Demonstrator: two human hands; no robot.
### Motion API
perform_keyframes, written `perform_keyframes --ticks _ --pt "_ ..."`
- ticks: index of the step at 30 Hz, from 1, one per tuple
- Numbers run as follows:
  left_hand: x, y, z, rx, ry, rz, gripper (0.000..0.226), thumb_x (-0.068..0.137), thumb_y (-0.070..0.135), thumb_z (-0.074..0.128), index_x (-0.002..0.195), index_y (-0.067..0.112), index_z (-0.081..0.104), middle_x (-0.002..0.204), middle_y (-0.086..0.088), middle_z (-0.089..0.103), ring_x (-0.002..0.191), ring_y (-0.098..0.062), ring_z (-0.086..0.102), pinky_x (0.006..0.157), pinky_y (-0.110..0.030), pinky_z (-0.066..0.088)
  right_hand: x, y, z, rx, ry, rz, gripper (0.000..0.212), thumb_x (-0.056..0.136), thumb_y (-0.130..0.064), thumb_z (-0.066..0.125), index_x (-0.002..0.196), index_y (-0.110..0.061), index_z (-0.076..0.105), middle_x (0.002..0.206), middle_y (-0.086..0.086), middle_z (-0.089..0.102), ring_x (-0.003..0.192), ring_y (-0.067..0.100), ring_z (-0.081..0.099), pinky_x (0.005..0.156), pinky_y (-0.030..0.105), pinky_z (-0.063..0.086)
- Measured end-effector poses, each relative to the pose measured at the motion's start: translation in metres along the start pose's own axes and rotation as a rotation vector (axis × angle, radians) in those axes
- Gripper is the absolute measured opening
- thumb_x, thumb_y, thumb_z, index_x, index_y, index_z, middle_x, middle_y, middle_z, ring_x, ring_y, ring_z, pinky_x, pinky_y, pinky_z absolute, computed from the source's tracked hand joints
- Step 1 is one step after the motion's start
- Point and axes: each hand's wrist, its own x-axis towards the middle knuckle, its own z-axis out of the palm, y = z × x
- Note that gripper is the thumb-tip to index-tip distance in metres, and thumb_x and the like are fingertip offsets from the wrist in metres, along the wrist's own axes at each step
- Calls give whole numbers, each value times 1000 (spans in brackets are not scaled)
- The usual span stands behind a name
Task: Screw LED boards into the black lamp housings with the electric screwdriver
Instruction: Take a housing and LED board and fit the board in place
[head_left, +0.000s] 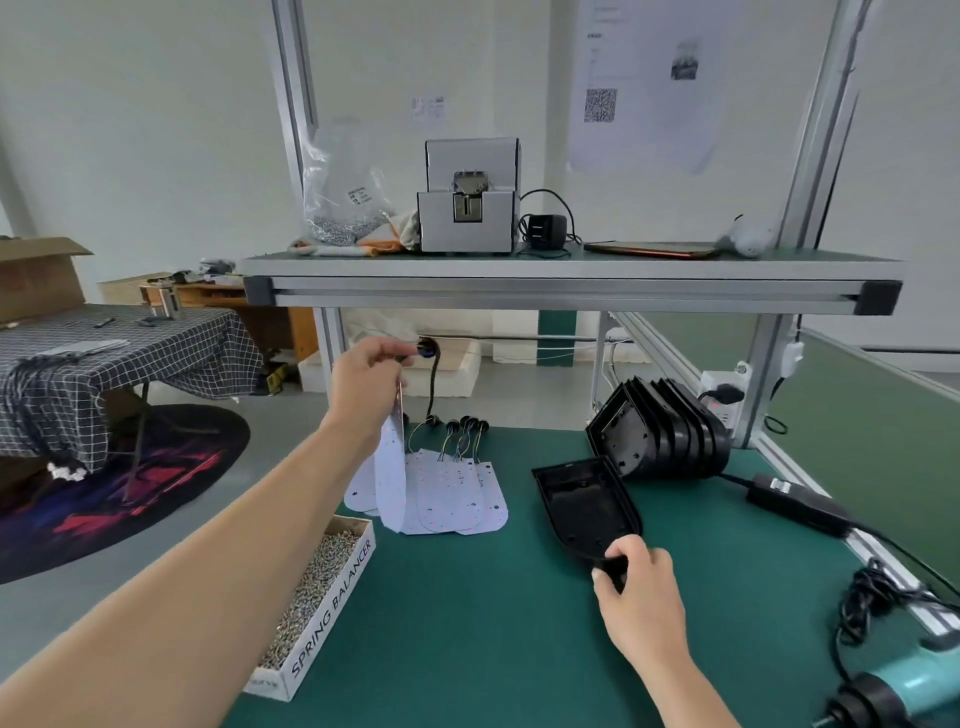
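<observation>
Two items lie nearest on the green-matted table (467, 649): a teal electric screwdriver with a black nose and coiled black cord (914, 686) at the right corner, and a long white cardboard box of small silver screws (317, 597) at the left edge. Just beyond, the right hand (636, 582) curls thumb and fingers round the near rounded end of a shallow black plastic lamp housing (584, 506), which lies open side up on the mat. Left of it a fanned pile of white rounded LED boards (457, 493) rests flat, thin wires running back to black grommets. The left hand (369, 384), raised above that pile, pinches the black end of a cable (423, 351), and one more white LED board (392, 478) hangs on edge beneath it, its lower end down by the pile. Behind the held housing a stack of black lamp housings (670, 431) lies tipped on its side, with a black power adapter (797, 504) to its right. Farthest back, the upper shelf (571, 270) carries a grey metal screw feeder (470, 208) and a clear plastic bag (343, 192).
</observation>
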Motion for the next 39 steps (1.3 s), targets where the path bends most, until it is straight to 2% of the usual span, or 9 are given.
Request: perform_keyframes --ticks 10,16,21,25,28,31,33,36,39 --pt "-58 109 -13 -214 -218 280 36 81 -13 46 77 13 70 58 9 63 60 -9 49 63 -16 42 -88 -7 -28 -28 -74 -25 21 97 -30 60 112 -37 48 101 -10 40 82 7 53 72 25 44" --pt "-89 149 -28 -430 -410 347 44 81 -14 49 65 19 73 67 -1 66 60 -12 51 67 -24 42 -138 -15 -43 -73 -159 -37 22 97 -37 57 113 -43 44 103 -14 40 92 5 52 78 22 43" --pt "-109 177 -31 -612 -550 378 44 83 -15 48 64 16 72 71 -4 66 58 -13 50 75 -30 45 -163 -29 -53 -147 -236 -43 21 95 -44 55 113 -49 45 95 -11 52 86 2 55 79 19 47" --pt "-116 188 -29 -791 -643 305 45 85 -14 43 66 13 72 75 -6 68 55 -12 50 66 -25 49 -156 -47 -55 112 -219 -49 69 88 -43 68 144 -45 29 80 -7 65 76 1 60 70 15 45" --pt "-113 185 -24 -918 -636 191 40 88 -12 43 71 10 72 75 -8 66 53 -11 49 75 -30 51 -140 -60 -56 272 -367 -138 96 81 -32 75 146 -62 11 83 -3 63 70 6 59 70 13 47" --pt "-107 174 -21 -985 -560 42 34 92 -9 43 84 7 72 78 -6 66 52 -9 50 76 -28 50 -134 -75 -46 250 -607 -307 74 83 -21 68 125 -75 40 98 -12 67 57 3 49 66 16 48" --pt "-102 161 -23 -979 -536 -37 31 91 -5 45 93 4 75 85 -8 68 54 -9 51 77 -27 50 -134 -79 -33 253 -652 -371 63 89 -18 63 109 -76 51 112 -10 68 56 4 48 62 13 45" --pt "-95 136 -30 -864 -512 -88 37 86 3 44 104 -1 77 100 -12 71 60 -12 53 83 -31 47 -136 -82 -17 346 -557 -408 37 100 -14 55 127 -37 66 93 -6 65 67 2 56 71 15 49" --pt "-91 108 -38 -720 -466 -99 48 86 6 36 118 -4 70 115 -15 71 72 -18 54 87 -36 45 -128 -85 -21 483 -302 -388 22 103 -10 52 111 -20 71 99 -6 69 84 6 67 80 21 54"
